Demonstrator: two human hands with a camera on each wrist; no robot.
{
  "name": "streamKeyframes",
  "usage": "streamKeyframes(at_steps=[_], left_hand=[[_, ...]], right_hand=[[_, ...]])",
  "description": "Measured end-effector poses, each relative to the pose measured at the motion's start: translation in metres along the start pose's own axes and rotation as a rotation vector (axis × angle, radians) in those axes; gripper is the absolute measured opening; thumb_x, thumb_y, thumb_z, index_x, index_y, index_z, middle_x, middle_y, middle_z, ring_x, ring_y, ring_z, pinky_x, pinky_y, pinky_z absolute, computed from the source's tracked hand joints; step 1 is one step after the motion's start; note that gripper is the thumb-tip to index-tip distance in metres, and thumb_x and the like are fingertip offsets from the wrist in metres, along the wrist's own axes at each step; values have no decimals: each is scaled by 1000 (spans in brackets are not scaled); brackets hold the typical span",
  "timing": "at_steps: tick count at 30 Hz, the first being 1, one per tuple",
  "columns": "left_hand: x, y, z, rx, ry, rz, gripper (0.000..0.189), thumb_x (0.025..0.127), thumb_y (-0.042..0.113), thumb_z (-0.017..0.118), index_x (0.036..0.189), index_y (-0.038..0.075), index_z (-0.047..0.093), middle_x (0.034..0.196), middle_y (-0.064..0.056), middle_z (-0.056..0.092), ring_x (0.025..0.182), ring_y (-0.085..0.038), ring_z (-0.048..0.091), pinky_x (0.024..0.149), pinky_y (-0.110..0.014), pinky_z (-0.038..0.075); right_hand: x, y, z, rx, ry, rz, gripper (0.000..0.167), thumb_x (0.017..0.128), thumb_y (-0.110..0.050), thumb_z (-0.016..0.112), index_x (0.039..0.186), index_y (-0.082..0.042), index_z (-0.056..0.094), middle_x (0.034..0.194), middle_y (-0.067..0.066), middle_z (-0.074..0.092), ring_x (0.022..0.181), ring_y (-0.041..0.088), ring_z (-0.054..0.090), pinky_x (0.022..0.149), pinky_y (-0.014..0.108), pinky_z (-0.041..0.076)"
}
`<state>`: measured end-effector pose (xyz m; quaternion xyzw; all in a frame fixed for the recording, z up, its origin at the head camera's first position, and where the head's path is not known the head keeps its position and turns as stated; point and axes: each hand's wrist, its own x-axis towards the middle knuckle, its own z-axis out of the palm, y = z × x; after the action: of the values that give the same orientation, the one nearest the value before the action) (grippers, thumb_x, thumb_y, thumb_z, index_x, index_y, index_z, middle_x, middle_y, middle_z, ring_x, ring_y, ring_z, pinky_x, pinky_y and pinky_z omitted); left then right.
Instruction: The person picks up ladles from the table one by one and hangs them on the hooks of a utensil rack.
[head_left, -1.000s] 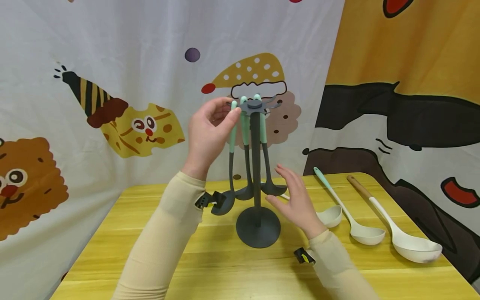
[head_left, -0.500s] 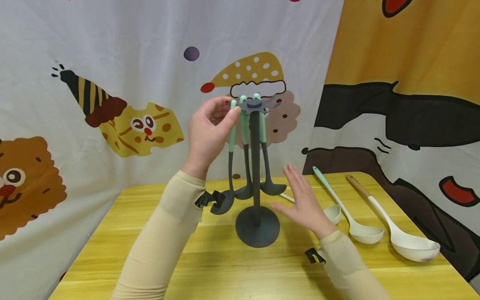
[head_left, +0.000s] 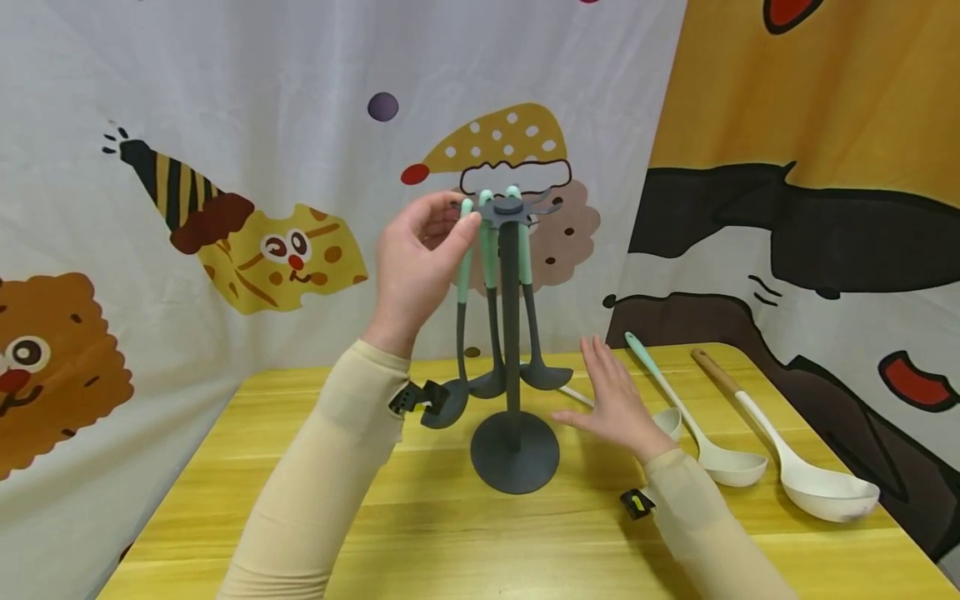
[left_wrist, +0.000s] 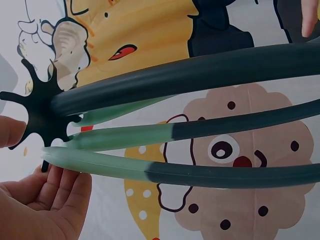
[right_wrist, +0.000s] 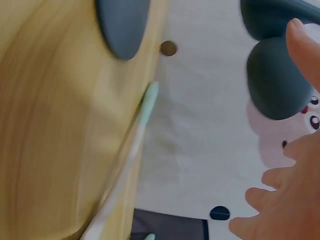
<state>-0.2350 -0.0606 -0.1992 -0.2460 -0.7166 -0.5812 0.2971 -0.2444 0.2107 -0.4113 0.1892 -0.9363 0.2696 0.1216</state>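
A dark grey utensil stand (head_left: 511, 333) rises from its round base on the wooden table, topped by a star-shaped ring of hooks. Three ladles with mint handles and dark bowls hang from it: the left ladle (head_left: 462, 333), the middle ladle (head_left: 491, 333) and the right ladle (head_left: 546, 376). At the top, my left hand (head_left: 416, 267) grips a hook of the stand between thumb and fingers, beside the left ladle's handle end (left_wrist: 65, 157). My right hand (head_left: 618, 408) hovers to the right of the stand, fingers spread, holding nothing, near the right ladle's bowl.
On the right of the table (head_left: 420, 533) lie a white ladle (head_left: 667, 422) partly behind my right hand, a white ladle with a mint handle end (head_left: 731, 467), and a larger white ladle with a wooden handle (head_left: 825, 492). A patterned curtain (head_left: 300, 67) hangs behind.
My right hand has drawn away from the stand, to the right and slightly down, with its fingers spread. The left hand keeps its hold at the top, and the ladles hang as before.
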Motion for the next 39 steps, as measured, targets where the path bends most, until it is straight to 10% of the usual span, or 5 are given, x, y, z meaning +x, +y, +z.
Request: streamKeyframes(at_steps=[18,31,39], left_hand=[[2,-2,0,-18,3,4,27,95,15,66,117,0,66,105,-9,67,94,-18,62,87,-33,52],[3,-3,0,-19,11,10,28,94,15,67,117,0,66,106,-9,67,96,-18,63,88,-32,53],[4,-1,0,-26,7,4,28,94,15,68,117,-1,66,105,-10,67,95,-19,63,88,-34,53]], right_hand=[[21,10,4,-173,-311,164,115,80,-53,78,156,4,13,159,31,3,145,51,3,111,71,7],[36,15,9,-266,-385,155,103,79,-38,84,151,8,26,155,34,21,141,53,20,112,65,20],[39,17,10,-289,-394,237,53,82,-21,82,125,3,61,114,22,63,106,40,60,85,52,51]])
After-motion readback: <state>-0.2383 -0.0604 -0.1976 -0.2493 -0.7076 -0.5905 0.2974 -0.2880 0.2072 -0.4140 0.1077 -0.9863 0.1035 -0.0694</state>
